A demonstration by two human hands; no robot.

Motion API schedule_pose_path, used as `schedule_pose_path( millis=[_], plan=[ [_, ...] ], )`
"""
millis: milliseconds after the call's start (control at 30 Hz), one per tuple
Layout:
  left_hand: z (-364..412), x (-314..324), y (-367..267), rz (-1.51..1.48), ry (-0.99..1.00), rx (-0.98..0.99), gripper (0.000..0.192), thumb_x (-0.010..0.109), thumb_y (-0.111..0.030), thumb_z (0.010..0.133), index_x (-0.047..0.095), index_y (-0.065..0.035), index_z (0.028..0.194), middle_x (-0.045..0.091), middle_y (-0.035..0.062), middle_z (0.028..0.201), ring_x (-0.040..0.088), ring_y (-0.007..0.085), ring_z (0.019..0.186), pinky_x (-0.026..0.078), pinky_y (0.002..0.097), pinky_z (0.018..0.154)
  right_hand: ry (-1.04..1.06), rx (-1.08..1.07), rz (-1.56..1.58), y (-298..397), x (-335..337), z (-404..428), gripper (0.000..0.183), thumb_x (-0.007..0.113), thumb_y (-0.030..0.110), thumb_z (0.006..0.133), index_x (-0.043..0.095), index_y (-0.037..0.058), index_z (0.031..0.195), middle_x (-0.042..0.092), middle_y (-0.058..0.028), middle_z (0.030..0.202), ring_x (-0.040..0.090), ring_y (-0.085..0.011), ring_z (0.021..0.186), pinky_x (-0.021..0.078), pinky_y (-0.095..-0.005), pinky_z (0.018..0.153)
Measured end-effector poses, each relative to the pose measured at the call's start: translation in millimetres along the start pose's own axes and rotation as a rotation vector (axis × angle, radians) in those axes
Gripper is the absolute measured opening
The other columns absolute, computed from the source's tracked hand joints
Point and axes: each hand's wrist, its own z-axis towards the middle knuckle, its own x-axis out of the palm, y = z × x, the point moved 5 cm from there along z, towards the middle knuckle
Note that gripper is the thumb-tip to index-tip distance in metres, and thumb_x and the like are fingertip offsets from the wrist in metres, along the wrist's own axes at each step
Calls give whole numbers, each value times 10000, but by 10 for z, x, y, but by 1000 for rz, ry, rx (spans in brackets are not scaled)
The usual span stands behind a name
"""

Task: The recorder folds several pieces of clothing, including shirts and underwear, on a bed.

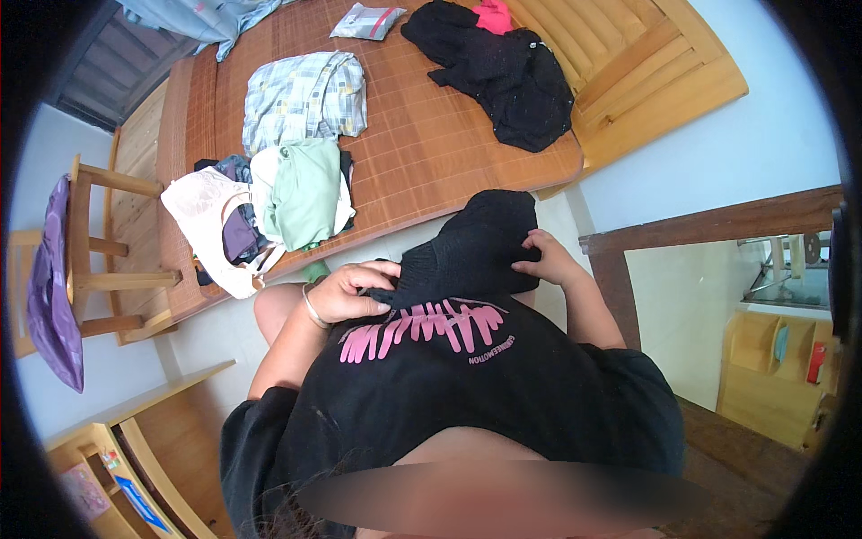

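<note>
A black knitted garment (pixel 471 246) with a ribbed band lies bunched across my lap, against the front of my T-shirt. At the ribbed end, my left hand (pixel 353 290) pinches the cloth between thumb and fingers. My right hand (pixel 547 259) grips the garment's opposite edge, with the thumb and fingers slightly spread. Just beyond, on the bed's woven mat (pixel 417 162), sits a pile with a folded light green top (pixel 306 192) uppermost. Beside it is a white lace-trimmed bra (pixel 212 209).
A folded checked cloth (pixel 303 98) and a plastic-wrapped packet (pixel 367 22) lie farther back on the bed. Crumpled black clothing (pixel 515 87) rests near the wooden headboard (pixel 626 60). At left stands a wooden chair (pixel 121 279) with purple fabric (pixel 54 290) draped over it.
</note>
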Motion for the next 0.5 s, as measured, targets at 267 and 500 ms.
schedule_pose_path(
  millis=[267,500],
  plan=[
    [238,291,-112,-39,425,1,257,632,-230,822,544,-10,724,544,52,786,476,179,793,371,291,714,170,32,115,289,26,-103,612,776,280,656,529,18,1152,600,-181,1080,562,-295,1039,438,-339,887],
    [307,337,-116,-939,130,-274,785,603,-487,807,256,-40,1351,429,141,1257,500,146,1035,406,274,877,357,-85,422,837,-2,-190,418,711,264,746,574,19,1055,637,-125,935,594,-212,867,459,-296,797]
  ],
)
